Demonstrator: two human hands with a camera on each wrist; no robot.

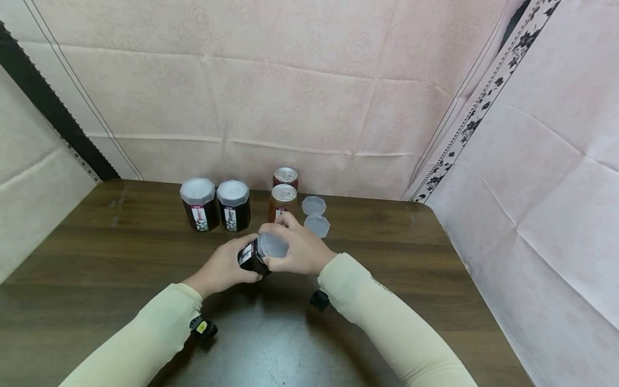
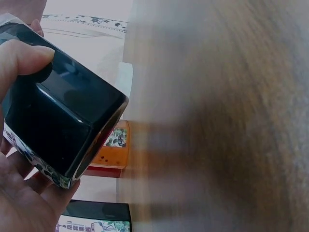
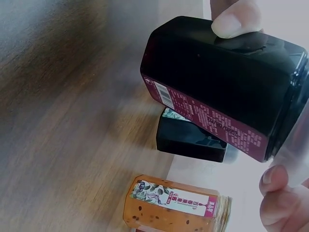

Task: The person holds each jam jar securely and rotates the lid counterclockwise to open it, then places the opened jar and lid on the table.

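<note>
A dark jar (image 1: 251,259) with a white label and a frosted plastic lid (image 1: 273,245) is tilted above the table. My left hand (image 1: 225,264) grips the jar's body, thumb on one side and fingers on the other. Around the lid, my right hand (image 1: 301,248) curls its fingers and thumb. In the left wrist view the jar (image 2: 58,106) shows its glossy dark sides and base. A maroon label with a barcode shows on the jar (image 3: 212,77) in the right wrist view.
Two dark jars (image 1: 199,208) with frosted lids stand at the back left. An orange jar (image 1: 282,201) and a dark red jar (image 1: 285,176) behind it have silvery tops. Two loose plastic lids (image 1: 317,226) lie right of them on the wooden table (image 1: 387,258). Cloth (image 1: 309,97) hangs behind.
</note>
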